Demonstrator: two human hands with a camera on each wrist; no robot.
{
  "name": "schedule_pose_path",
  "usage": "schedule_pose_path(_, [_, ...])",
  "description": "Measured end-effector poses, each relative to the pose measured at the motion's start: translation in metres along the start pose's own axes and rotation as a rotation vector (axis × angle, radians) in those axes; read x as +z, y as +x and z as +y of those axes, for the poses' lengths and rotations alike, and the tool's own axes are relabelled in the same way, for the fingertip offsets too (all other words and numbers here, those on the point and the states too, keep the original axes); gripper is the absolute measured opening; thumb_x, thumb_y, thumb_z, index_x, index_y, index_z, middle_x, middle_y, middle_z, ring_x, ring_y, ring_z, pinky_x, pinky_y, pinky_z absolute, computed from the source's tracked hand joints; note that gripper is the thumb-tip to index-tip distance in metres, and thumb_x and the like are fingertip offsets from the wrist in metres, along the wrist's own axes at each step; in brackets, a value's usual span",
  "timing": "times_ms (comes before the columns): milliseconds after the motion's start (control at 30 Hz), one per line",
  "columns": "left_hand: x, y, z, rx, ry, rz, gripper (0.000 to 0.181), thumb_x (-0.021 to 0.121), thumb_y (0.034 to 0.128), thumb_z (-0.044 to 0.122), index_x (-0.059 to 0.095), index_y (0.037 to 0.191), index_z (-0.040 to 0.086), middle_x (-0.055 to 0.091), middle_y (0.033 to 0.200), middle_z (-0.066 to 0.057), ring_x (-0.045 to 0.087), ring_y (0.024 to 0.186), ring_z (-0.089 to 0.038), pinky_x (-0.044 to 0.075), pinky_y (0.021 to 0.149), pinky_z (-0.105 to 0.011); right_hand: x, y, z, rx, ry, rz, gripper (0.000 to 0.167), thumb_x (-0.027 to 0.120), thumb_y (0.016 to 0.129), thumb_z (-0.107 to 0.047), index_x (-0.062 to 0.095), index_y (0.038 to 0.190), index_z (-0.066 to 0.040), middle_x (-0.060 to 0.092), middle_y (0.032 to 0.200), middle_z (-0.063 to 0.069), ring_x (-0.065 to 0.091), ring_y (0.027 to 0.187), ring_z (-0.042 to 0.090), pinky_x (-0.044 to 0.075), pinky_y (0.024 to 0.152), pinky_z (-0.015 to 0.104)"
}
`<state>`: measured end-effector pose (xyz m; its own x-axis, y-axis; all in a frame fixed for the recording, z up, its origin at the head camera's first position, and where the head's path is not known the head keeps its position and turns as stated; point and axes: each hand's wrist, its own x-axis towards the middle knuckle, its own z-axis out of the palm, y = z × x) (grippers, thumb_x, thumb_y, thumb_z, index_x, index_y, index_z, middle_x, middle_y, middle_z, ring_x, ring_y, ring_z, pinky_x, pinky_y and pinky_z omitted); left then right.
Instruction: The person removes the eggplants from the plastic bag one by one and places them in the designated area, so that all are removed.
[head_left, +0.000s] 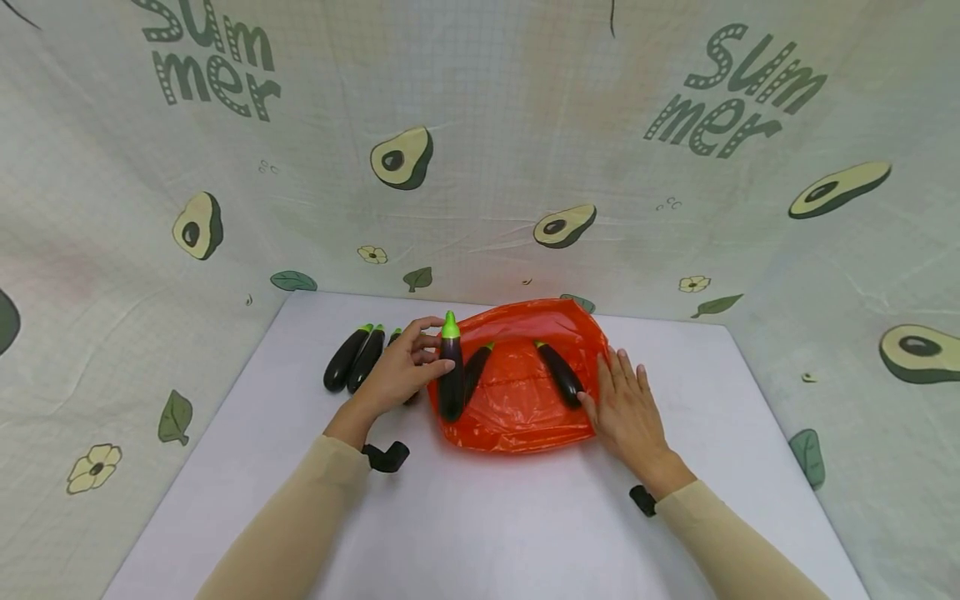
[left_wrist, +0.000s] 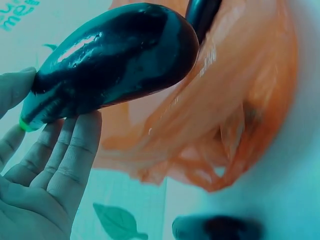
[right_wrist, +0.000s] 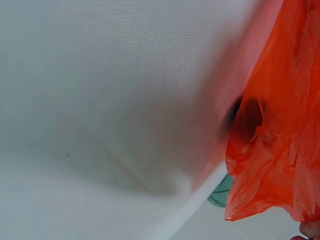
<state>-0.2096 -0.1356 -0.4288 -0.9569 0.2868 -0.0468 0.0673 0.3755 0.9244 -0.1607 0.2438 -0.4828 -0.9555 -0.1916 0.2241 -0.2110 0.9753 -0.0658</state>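
Note:
My left hand (head_left: 405, 367) pinches an eggplant (head_left: 452, 383) near its green stem end, between thumb and fingers. That eggplant stands nearly upright at the left side of a red plastic bag (head_left: 510, 421), its dark rounded end pointing down. Inside the spread bag lie two more eggplants, one on the left (head_left: 477, 369) and one on the right (head_left: 558, 373). With fingers straight, my right hand (head_left: 630, 412) rests against the bag's right edge, its thumb over the rim. Only fingertips (right_wrist: 311, 229) of it show in the right wrist view, beside the bag (right_wrist: 280, 170).
Left of the bag, several eggplants (head_left: 347, 358) lie on the white table (head_left: 487, 525), partly hidden by my left hand. A printed cloth (head_left: 480, 167) hangs behind and around the table. A dark blurred shape (left_wrist: 217, 227) sits low in the left wrist view.

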Motion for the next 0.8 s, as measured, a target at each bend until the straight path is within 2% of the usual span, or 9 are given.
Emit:
schedule_pose_path(167, [-0.016, -0.009, -0.011, -0.019, 0.027, 0.0, 0.068, 0.078, 0.0975, 0.028, 0.042, 0.155, 0.032, 0.063, 0.144, -0.011, 0.067, 0.12, -0.028, 0.06, 0.098, -0.045, 0.001, 0.001, 0.0, -0.006, 0.003, 0.008, 0.079, 0.06, 0.106, -0.039, 0.029, 0.161, 0.009, 0.027, 0.168, 0.03, 0.021, 0.159, 0.048, 0.018, 0.127, 0.066])
schedule_pose_path(433, [-0.038, -0.034, -0.036, -0.071, 0.068, -0.008, 0.071, 0.079, 0.0964, 0.032, 0.042, 0.156, 0.026, 0.063, 0.14, -0.015, 0.068, 0.118, -0.028, 0.061, 0.098, -0.043, 0.0, 0.001, 0.001, -0.013, 0.0, 0.008, 0.079, 0.059, 0.106, -0.039, 0.028, 0.161, 0.009, 0.027, 0.168, 0.031, 0.021, 0.159, 0.048, 0.017, 0.127, 0.066])
schedule_pose_path(633, [-0.044, -0.049, -0.058, -0.114, 0.048, -0.039, 0.071, 0.08, 0.0958, 0.03, 0.042, 0.155, 0.023, 0.062, 0.137, -0.017, 0.069, 0.11, -0.024, 0.062, 0.094, -0.04, 0.0, 0.001, 0.001, -0.011, 0.0, 0.002, 0.079, 0.058, 0.107, -0.039, 0.028, 0.161, 0.009, 0.026, 0.169, 0.031, 0.02, 0.159, 0.048, 0.016, 0.128, 0.066])
schedule_pose_path(800, [-0.044, -0.057, -0.072, -0.151, 0.052, -0.046, 0.07, 0.081, 0.0949, 0.031, 0.044, 0.154, 0.021, 0.06, 0.137, -0.019, 0.07, 0.103, -0.022, 0.062, 0.092, -0.039, -0.001, 0.001, 0.0, -0.013, 0.002, 0.0, 0.079, 0.059, 0.106, -0.039, 0.028, 0.161, 0.009, 0.025, 0.169, 0.031, 0.02, 0.159, 0.048, 0.016, 0.127, 0.066])
